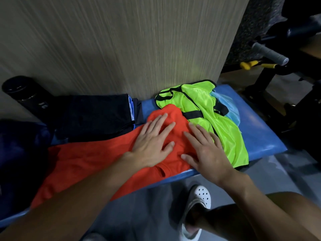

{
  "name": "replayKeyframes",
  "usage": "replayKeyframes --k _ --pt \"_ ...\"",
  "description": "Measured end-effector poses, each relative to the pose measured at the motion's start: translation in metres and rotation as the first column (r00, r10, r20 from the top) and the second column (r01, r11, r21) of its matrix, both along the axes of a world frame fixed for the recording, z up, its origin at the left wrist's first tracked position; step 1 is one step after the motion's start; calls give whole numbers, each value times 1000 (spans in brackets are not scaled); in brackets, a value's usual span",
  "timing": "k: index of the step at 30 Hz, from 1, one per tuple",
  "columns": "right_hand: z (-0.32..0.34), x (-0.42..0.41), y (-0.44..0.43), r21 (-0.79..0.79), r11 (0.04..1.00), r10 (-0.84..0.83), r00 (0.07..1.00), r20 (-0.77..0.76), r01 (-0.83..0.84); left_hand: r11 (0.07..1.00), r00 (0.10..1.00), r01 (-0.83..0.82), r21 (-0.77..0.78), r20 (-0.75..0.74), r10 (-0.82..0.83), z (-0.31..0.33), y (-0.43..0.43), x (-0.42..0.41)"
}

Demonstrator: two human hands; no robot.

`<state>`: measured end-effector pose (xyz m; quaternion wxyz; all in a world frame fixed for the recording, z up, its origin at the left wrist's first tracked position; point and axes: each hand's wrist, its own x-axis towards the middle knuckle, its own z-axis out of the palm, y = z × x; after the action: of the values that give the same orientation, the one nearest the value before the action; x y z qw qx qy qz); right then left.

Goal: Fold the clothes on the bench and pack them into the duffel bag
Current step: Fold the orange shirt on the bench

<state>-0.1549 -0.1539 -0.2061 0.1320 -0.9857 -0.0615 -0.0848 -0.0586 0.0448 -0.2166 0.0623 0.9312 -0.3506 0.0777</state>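
Observation:
An orange garment point(90, 162) lies spread along the blue padded bench point(257, 129). My left hand point(152, 145) presses flat on its right part, fingers straight and spread. Beside it my right hand point(206, 150) lies flat too, over the orange cloth's right end, its outer fingers touching a neon green mesh vest point(205, 105) with black trim. A light blue mesh piece point(231, 113) shows from under the vest. Folded dark clothes point(97, 113) sit at the back of the bench. A dark navy bag point(20, 153) fills the far left.
A wood-grain wall panel point(121, 40) rises right behind the bench. A black cylinder point(24, 94) lies at the back left. Gym equipment with a grey grip point(269, 53) and yellow handles stands at the right. My foot in a white clog point(198, 202) is on the grey floor.

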Motion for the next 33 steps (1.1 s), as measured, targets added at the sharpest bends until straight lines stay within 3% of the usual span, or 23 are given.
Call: replayKeyframes --k 3,6,9,12,15,17,20,22,26,29,33 --pt "-11 2 1 -125 992 -30 994 -102 17 992 996 32 121 -83 -22 -10 12 2" --pt "-9 2 2 -196 980 -55 994 -94 36 995 991 22 100 -132 -9 -4 12 0" --pt "8 8 9 -147 989 -26 999 -23 22 971 973 -143 -190 -208 103 13 22 -21" --pt "31 21 35 -57 996 67 998 11 -66 809 935 -345 -477 -249 252 23 65 -54" --pt "48 41 79 -3 976 219 975 -28 -220 708 881 -467 -530 -206 427 19 122 -94" --pt "57 56 119 45 939 344 938 -51 -342 635 798 -572 -519 -173 577 14 158 -123" --pt "70 71 190 176 856 505 859 -88 -486 325 536 -786 -525 -320 781 2 200 -157" --pt "75 76 238 212 807 582 804 -124 -551 141 418 -840 -525 -458 784 -4 217 -170" --pt "67 84 314 197 774 633 737 -237 -602 -250 344 -800 -545 -759 553 2 227 -174" --pt "52 94 348 178 792 609 730 -309 -584 -388 287 -793 -469 -850 442 -12 234 -167" --pt "31 113 368 163 834 545 746 -383 -527 -607 260 -747 -272 -959 110 -39 250 -162"
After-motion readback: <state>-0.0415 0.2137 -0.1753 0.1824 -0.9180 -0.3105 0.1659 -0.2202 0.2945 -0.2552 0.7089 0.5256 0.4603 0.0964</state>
